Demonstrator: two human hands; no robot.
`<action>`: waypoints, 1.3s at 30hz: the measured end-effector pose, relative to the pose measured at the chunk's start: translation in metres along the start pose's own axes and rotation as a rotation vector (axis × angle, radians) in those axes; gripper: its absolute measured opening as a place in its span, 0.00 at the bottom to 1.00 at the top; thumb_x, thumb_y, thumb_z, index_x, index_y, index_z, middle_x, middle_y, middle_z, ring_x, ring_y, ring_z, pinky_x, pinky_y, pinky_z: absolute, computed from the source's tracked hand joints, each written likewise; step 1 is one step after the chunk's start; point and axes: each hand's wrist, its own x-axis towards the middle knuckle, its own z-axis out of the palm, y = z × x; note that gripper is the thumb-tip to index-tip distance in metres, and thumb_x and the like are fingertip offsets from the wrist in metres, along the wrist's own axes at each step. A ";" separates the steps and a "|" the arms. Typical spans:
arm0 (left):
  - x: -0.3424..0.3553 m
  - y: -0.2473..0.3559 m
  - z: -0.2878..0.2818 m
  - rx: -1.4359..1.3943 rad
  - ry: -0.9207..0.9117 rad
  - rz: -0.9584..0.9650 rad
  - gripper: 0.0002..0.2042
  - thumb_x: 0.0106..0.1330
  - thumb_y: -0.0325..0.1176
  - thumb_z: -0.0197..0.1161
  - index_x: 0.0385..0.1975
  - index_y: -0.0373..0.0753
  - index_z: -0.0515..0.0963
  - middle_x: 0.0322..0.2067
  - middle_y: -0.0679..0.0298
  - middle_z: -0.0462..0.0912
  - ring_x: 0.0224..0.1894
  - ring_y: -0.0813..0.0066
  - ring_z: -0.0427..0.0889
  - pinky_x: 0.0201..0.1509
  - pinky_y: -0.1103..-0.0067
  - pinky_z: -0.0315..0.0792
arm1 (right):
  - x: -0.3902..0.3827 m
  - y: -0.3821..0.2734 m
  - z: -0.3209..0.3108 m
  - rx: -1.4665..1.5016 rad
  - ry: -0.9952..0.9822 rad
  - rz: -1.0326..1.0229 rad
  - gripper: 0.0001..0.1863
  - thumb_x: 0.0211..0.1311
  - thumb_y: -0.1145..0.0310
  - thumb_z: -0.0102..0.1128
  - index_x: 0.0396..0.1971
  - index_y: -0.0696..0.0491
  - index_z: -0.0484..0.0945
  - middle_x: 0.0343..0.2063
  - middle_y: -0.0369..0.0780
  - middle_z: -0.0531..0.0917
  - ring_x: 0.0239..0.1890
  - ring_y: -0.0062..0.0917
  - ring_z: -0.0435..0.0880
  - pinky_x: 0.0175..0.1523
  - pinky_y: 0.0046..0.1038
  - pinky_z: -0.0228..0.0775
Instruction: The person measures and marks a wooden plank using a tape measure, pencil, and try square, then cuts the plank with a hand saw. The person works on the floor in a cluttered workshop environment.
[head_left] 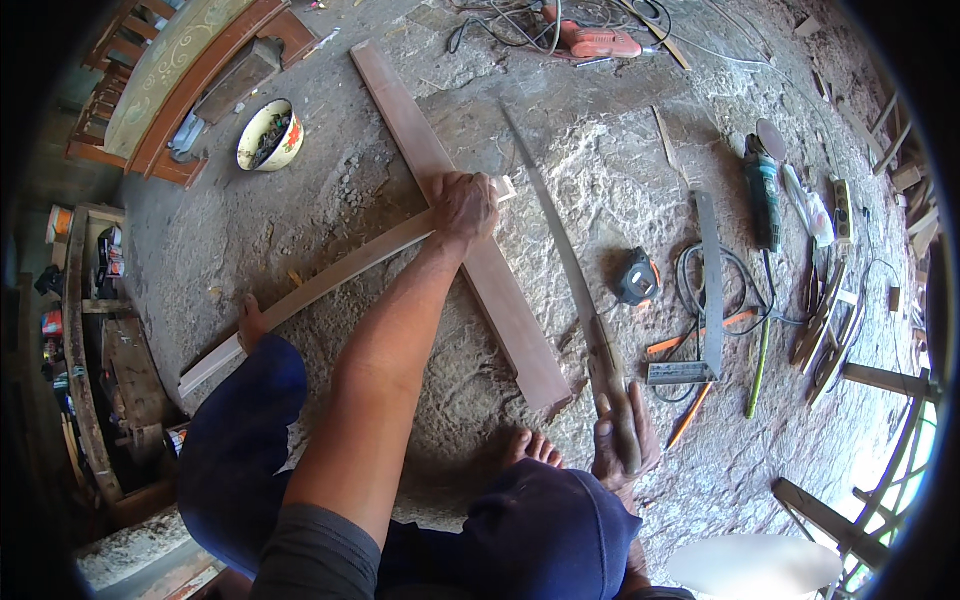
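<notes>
My left hand (465, 208) is closed around a narrow wooden strip (350, 262) near its far end, pressing it where it crosses over a wider wooden board (508, 312). The strip slants down to the left, and my left foot (252, 322) rests against it near its other end. In my right hand (628, 438) is the wooden handle of a handsaw (553, 215), its long thin blade pointing away from me. The blade lies to the right of the strip's end, apart from it. My right foot (535, 446) shows partly near the board's near end.
On the rough floor to the right are a tape measure (637, 277), a metal square (711, 290), an orange pencil (690, 415) and an angle grinder (763, 190). A red power tool (598, 40) with cables lies far off. At left stand a bowl (270, 136) and a wooden toolbox (78, 350).
</notes>
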 end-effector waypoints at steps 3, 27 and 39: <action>0.001 -0.010 0.011 0.006 0.039 0.027 0.08 0.67 0.41 0.58 0.31 0.48 0.81 0.35 0.61 0.84 0.49 0.67 0.78 0.61 0.62 0.61 | 0.008 0.004 -0.001 0.045 -0.085 -0.015 0.26 0.59 0.63 0.72 0.53 0.64 0.80 0.43 0.50 0.87 0.38 0.35 0.90 0.43 0.29 0.79; 0.008 -0.002 0.012 -0.024 0.167 -0.002 0.15 0.68 0.43 0.56 0.23 0.46 0.84 0.24 0.62 0.85 0.40 0.63 0.82 0.55 0.62 0.61 | 0.009 0.015 -0.005 -0.023 -0.141 -0.111 0.21 0.64 0.59 0.66 0.48 0.61 0.84 0.46 0.50 0.86 0.39 0.39 0.89 0.42 0.32 0.80; 0.010 -0.008 0.022 -0.008 0.264 0.050 0.12 0.64 0.42 0.59 0.20 0.48 0.82 0.22 0.65 0.84 0.39 0.64 0.81 0.49 0.62 0.61 | 0.009 0.010 -0.007 -0.029 -0.193 -0.103 0.21 0.63 0.60 0.67 0.49 0.61 0.84 0.47 0.50 0.86 0.39 0.39 0.89 0.42 0.32 0.80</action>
